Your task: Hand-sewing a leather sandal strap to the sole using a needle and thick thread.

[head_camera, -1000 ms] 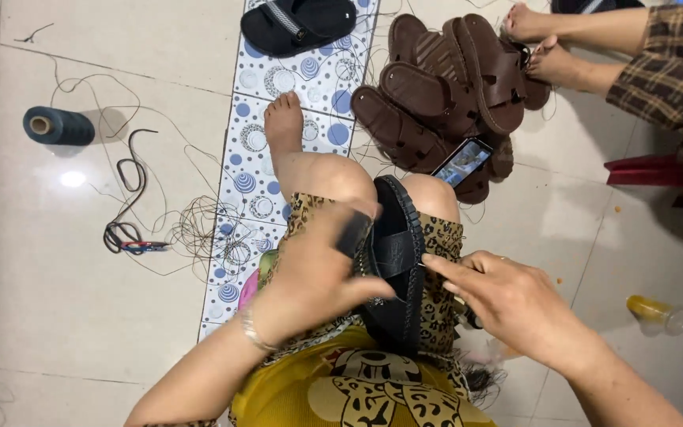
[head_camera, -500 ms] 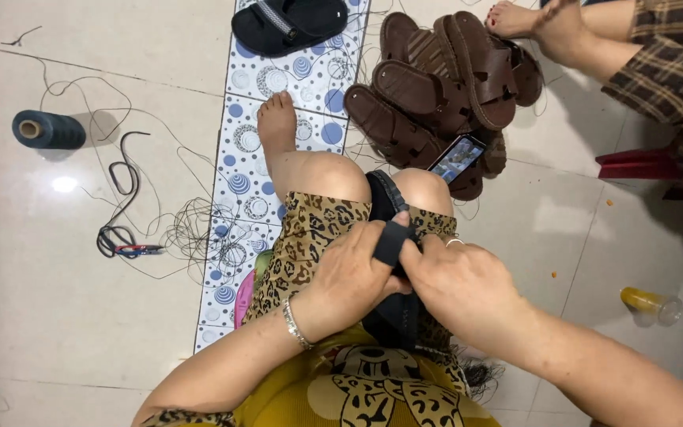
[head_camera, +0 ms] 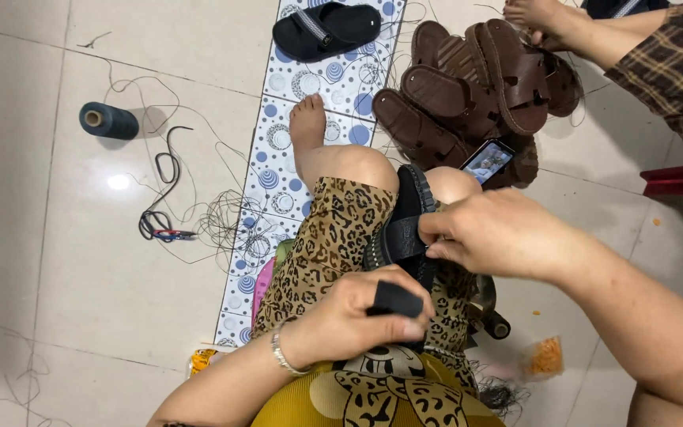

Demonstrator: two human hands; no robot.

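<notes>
- Black sandal (head_camera: 401,229): we find it wedged on edge between the knees, sole turned to the left, resting against the leopard-print shorts (head_camera: 322,253).
- Left hand (head_camera: 353,320): we record it curled round the near end of the sandal, thumb pressed along a black strap piece (head_camera: 397,300); a metal bracelet (head_camera: 280,352) sits at the wrist.
- Right hand (head_camera: 496,233): we note the fingertips pinched on the sandal's upper strap, about its middle; what lies between thumb and forefinger is too small for us to tell.
- Phone (head_camera: 487,161): lit screen, propped just beyond the right knee against the brown sandals.
- Brown sandals (head_camera: 476,95): a heap of several, on the tiles beyond the knees, well apart from our hands.
- Second black sandal (head_camera: 326,30): lying flat on the dotted blue-and-white mat (head_camera: 278,182) at the far edge.
- Thread spool (head_camera: 108,121): dark, on its side on the tiles at far left, with loose thread (head_camera: 223,217) trailing and tangled towards the mat.
- Another person's hand (head_camera: 543,20): at the far right, beside the brown heap, with a plaid sleeve (head_camera: 673,71).
- Yellow printed shirt (head_camera: 373,395): at the near edge.
</notes>
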